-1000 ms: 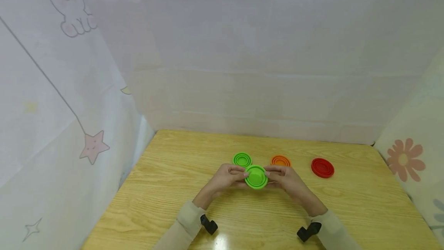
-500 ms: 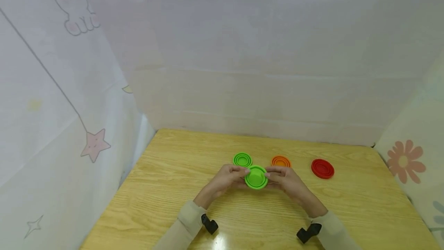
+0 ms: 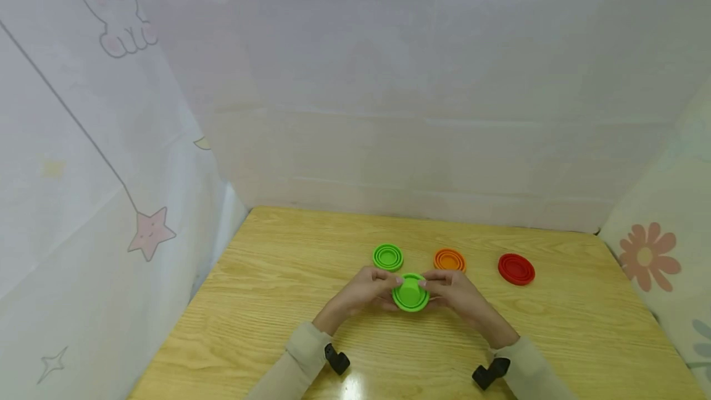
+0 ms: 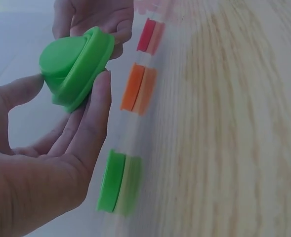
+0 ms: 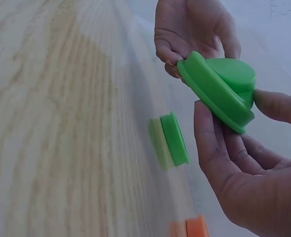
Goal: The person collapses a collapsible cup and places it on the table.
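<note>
Both hands hold a green collapsible silicone cup (image 3: pixel 411 301) above the table, one at each side. My left hand (image 3: pixel 363 292) pinches it with the thumb on the raised centre and the fingers under the outer ring, as the left wrist view shows. Opposite, my right hand (image 3: pixel 460 295) grips it the same way. In the right wrist view the cup's centre (image 5: pixel 231 74) bulges out lopsided from the thick ring. Just behind the hands lies a second green collapsible cup (image 3: pixel 387 257), pressed flat.
An orange flat collapsible cup (image 3: pixel 450 260) lies behind the right hand, and a red one (image 3: pixel 516 269) farther right. They form a row with the green one on the wooden table (image 3: pixel 266 289). Printed white cloth (image 3: pixel 355 141) hangs behind the table and along both sides.
Both hands have shifted slightly toward me with the held cup. The thumbs now reach farther in over its centre. The cups on the table have stayed put.
</note>
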### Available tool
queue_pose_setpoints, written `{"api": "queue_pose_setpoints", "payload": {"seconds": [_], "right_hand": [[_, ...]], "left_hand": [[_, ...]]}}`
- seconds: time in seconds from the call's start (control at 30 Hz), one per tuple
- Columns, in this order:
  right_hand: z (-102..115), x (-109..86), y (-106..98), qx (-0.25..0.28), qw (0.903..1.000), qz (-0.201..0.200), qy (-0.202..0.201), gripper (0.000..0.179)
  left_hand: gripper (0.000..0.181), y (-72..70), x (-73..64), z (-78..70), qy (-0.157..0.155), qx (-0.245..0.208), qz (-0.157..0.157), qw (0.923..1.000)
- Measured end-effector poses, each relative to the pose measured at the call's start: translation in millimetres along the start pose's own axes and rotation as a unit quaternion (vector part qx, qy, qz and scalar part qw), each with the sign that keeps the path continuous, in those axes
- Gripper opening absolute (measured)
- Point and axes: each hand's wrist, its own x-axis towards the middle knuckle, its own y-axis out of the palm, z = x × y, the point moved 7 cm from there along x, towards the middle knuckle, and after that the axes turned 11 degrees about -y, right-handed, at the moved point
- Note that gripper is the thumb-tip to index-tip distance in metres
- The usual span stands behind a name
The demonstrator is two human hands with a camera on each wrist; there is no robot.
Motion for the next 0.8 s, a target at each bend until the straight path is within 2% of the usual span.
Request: {"api": "queue_pose_setpoints", "payload": {"seconds": [0.1, 0.27, 0.37, 0.8], "right_hand": [[0, -0.8, 4, -0.022, 0.9997, -0.003, 0.001, 0.048], [5, -0.3, 9, -0.085, 0.9962, -0.008, -0.018, 0.041], [9, 0.5, 11, -0.104, 0.9942, -0.012, -0.026, 0.038], [15, 0.7, 24, -0.118, 0.9912, 0.030, -0.051, 0.036]], "left_hand": [[0.033, -0.4, -0.1, 1.0, 0.002, 0.008, -0.012, 0.9999], [0.026, -2.9, 1.1, 2.4, 0.005, 0.015, -0.060, 0.9981], [0.023, -5.1, 0.2, 0.6, 0.013, 0.016, -0.077, 0.9968], [0.024, -13.3, -4.7, 1.2, 0.036, 0.035, -0.064, 0.9967]]}}
